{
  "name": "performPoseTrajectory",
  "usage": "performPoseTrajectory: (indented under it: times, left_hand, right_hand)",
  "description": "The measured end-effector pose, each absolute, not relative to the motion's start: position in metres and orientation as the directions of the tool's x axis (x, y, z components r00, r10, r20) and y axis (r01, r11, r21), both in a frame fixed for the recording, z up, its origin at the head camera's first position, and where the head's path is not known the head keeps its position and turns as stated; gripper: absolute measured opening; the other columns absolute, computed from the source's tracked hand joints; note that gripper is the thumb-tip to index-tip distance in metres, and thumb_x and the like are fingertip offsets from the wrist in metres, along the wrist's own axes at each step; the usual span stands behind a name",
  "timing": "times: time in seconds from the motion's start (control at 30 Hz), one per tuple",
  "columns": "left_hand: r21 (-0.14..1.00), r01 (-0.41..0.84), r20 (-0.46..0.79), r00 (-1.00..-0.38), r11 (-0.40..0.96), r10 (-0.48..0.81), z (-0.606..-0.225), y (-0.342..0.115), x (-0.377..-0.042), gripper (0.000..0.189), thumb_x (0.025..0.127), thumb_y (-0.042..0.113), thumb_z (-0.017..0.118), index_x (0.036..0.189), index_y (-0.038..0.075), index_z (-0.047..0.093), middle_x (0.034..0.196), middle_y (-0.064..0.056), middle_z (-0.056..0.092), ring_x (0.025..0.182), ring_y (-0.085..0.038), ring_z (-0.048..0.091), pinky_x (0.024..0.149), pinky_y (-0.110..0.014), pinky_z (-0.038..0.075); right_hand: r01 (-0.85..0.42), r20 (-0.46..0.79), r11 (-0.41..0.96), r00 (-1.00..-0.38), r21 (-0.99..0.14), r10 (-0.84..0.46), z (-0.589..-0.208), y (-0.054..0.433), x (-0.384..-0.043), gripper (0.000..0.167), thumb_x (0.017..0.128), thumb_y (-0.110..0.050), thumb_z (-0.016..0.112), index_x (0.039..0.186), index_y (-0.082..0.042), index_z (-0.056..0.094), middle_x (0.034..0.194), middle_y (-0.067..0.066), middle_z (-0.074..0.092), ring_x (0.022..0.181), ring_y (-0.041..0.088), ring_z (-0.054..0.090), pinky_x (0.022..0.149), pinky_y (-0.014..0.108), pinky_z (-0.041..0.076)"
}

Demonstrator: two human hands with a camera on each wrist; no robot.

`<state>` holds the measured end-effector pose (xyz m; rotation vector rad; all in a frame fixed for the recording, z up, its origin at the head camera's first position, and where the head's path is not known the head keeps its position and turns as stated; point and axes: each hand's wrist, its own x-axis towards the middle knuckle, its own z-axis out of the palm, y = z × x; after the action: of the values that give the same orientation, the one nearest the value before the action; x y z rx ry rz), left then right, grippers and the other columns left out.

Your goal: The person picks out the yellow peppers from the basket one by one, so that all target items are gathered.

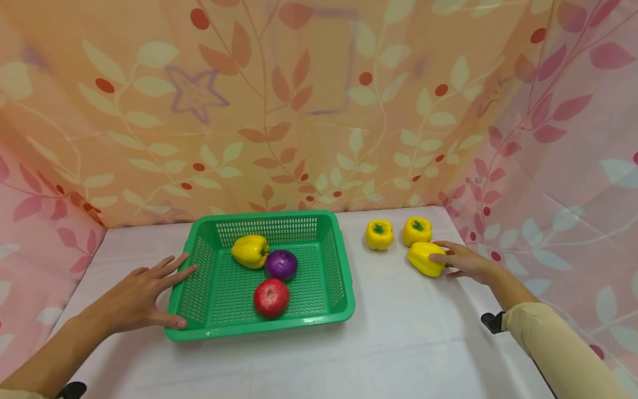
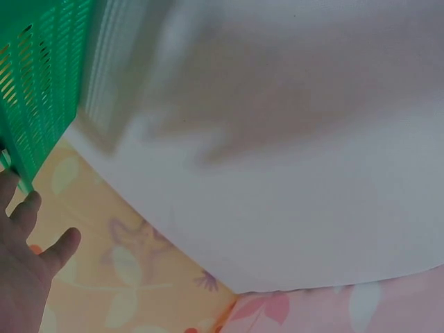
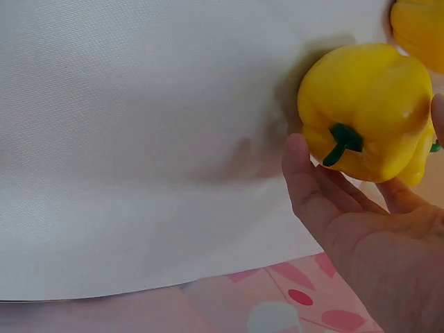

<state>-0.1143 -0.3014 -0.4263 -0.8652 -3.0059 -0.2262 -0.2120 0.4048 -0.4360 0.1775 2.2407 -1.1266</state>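
Note:
In the head view, my left hand [image 1: 137, 299] is spread at the left side of a green plastic basket [image 1: 344, 288], fingertips and thumb at its rim. Inside the basket are a yellow bell pepper [image 1: 248, 252], a round purple vegetable [image 1: 282, 265] and a red pomegranate-like fruit [image 1: 271, 298]. My right hand [image 1: 466, 261] is at the right end of another yellow bell pepper [image 1: 422, 259], which lies on its side. Its thumb overlaps this pepper, and its loosely extended fingers reach alongside. In the right wrist view, the pepper's green stem [image 3: 343, 143] faces the hand.
Two more yellow bell peppers, a left one [image 1: 379, 235] and a right one [image 1: 417, 231], stand upright behind the right hand's pepper. A white cloth [image 1: 389, 343] covers the table. Patterned curtains [image 1: 319, 111] rise along the back and both sides.

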Motion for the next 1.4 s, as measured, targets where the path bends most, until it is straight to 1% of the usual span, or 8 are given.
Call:
performPoseTrajectory:
  times: [0.2, 0.43, 0.63, 0.73, 0.9, 1.03, 1.17, 1.4]
  left_hand:
    - [0.132, 0.534, 0.054, -0.845, 0.835, 0.532, -0.427, -0.302, -0.115, 0.106, 0.065, 0.079, 0.071, 0.148, 0.017, 0.048, 0.155, -0.017, 0.040, 0.133, -0.048, 0.043, 0.091, -0.063, 0.045]
    - [0.132, 0.535, 0.053, -0.844, 0.834, 0.533, -0.428, -0.303, -0.115, 0.107, 0.066, 0.080, 0.070, 0.149, 0.017, 0.048, 0.155, -0.017, 0.040, 0.133, -0.048, 0.043, 0.091, -0.064, 0.045]
    - [0.131, 0.532, 0.048, -0.846, 0.837, 0.531, -0.428, -0.304, -0.115, 0.106, 0.066, 0.079, 0.070, 0.149, 0.018, 0.047, 0.155, -0.017, 0.040, 0.133, -0.048, 0.043, 0.091, -0.064, 0.045]
    - [0.131, 0.533, 0.052, -0.845, 0.836, 0.531, -0.428, -0.304, -0.115, 0.106, 0.066, 0.079, 0.070, 0.149, 0.018, 0.047, 0.155, -0.017, 0.040, 0.133, -0.048, 0.043, 0.091, -0.064, 0.045]
    - [0.131, 0.542, 0.072, -0.840, 0.830, 0.537, -0.430, -0.304, -0.114, 0.106, 0.066, 0.078, 0.072, 0.149, 0.018, 0.048, 0.154, -0.017, 0.041, 0.132, -0.047, 0.045, 0.091, -0.063, 0.045]
    - [0.134, 0.540, 0.068, -0.841, 0.831, 0.536, -0.429, -0.303, -0.114, 0.106, 0.066, 0.079, 0.071, 0.149, 0.017, 0.048, 0.155, -0.017, 0.040, 0.132, -0.047, 0.044, 0.091, -0.063, 0.045]
    - [0.141, 0.531, 0.050, -0.847, 0.835, 0.530, -0.429, -0.303, -0.114, 0.107, 0.066, 0.079, 0.070, 0.150, 0.018, 0.047, 0.155, -0.017, 0.039, 0.133, -0.048, 0.043, 0.093, -0.065, 0.044]
    - [0.145, 0.532, 0.051, -0.846, 0.834, 0.531, -0.429, -0.303, -0.115, 0.106, 0.066, 0.080, 0.070, 0.150, 0.018, 0.047, 0.156, -0.016, 0.038, 0.134, -0.047, 0.042, 0.092, -0.064, 0.044]
  right_hand:
    - [0.339, -0.562, 0.654, -0.811, -0.677, -0.161, -0.417, 0.404, -0.221, 0.088, 0.099, -0.045, 0.058, 0.158, -0.003, 0.009, 0.155, 0.035, 0.020, 0.137, 0.053, 0.031, 0.104, 0.058, 0.043]
    - [0.206, -0.472, 0.685, -0.853, -0.699, -0.225, -0.381, 0.392, -0.236, 0.083, 0.102, -0.041, 0.053, 0.158, -0.003, 0.005, 0.156, 0.037, 0.013, 0.139, 0.055, 0.025, 0.105, 0.064, 0.037]
    - [0.123, -0.403, 0.678, -0.874, -0.725, -0.271, -0.348, 0.359, -0.253, 0.085, 0.099, -0.043, 0.058, 0.159, -0.009, 0.009, 0.159, 0.031, 0.017, 0.141, 0.051, 0.028, 0.105, 0.063, 0.036]
    - [0.080, -0.378, 0.672, -0.872, -0.736, -0.310, -0.331, 0.337, -0.262, 0.082, 0.099, -0.041, 0.058, 0.160, -0.011, 0.012, 0.160, 0.030, 0.018, 0.141, 0.049, 0.030, 0.106, 0.063, 0.036]
    - [0.033, -0.369, 0.669, -0.853, -0.743, -0.368, -0.311, 0.295, -0.274, 0.077, 0.099, -0.041, 0.058, 0.159, -0.018, 0.016, 0.161, 0.025, 0.019, 0.139, 0.047, 0.035, 0.108, 0.062, 0.035]
    - [0.021, -0.368, 0.637, -0.830, -0.771, -0.418, -0.305, 0.259, -0.278, 0.073, 0.098, -0.040, 0.060, 0.158, -0.021, 0.022, 0.161, 0.020, 0.022, 0.139, 0.042, 0.037, 0.109, 0.059, 0.036]
    - [-0.003, -0.347, 0.576, -0.796, -0.817, -0.496, -0.305, 0.223, -0.279, 0.070, 0.099, -0.034, 0.060, 0.157, -0.019, 0.025, 0.160, 0.017, 0.025, 0.142, 0.036, 0.034, 0.110, 0.058, 0.037]
    - [-0.040, -0.344, 0.558, -0.751, -0.829, -0.564, -0.315, 0.167, -0.275, 0.068, 0.098, -0.033, 0.061, 0.156, -0.019, 0.029, 0.158, 0.014, 0.031, 0.136, 0.033, 0.044, 0.107, 0.055, 0.041]
